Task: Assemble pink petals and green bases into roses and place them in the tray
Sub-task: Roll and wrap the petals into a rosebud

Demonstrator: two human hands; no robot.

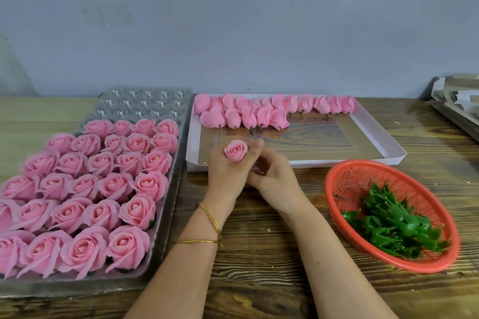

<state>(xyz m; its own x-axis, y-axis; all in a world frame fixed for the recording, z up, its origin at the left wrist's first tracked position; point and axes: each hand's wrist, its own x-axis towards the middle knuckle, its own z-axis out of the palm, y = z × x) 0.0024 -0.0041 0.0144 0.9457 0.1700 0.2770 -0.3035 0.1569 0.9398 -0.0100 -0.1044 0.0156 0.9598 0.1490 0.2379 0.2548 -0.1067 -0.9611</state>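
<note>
Forearms come up from 6 o'clock, the left wrist ringed by 2 gold bangles [210, 220], and meet over the middle of the wooden table [259, 280]. Left hand [228, 176] curls its fingers round a pink bud [235, 151]. The bud stands upright out of the fist, long axis toward the camera, with its stem end hidden in the grip. Right hand [276, 176] touches the left at its 3 o'clock, fingers curled in beneath. Whether they pinch anything I cannot tell, as nothing green shows there.

A base would likely go on from below along that axis, so the right hand looks better placed for it. Green bases [388, 223] lie in the red basket [334, 189] at 4 o'clock, on the right hand's side. Clear tray [145, 103] at 9 o'clock holds finished roses [103, 184], with bare cups in its far rows at 11 o'clock. It is nearer the left hand, with nothing between. Loose pink petals [248, 114] line the far edge of the white box [388, 145] at 12 o'clock.
</note>
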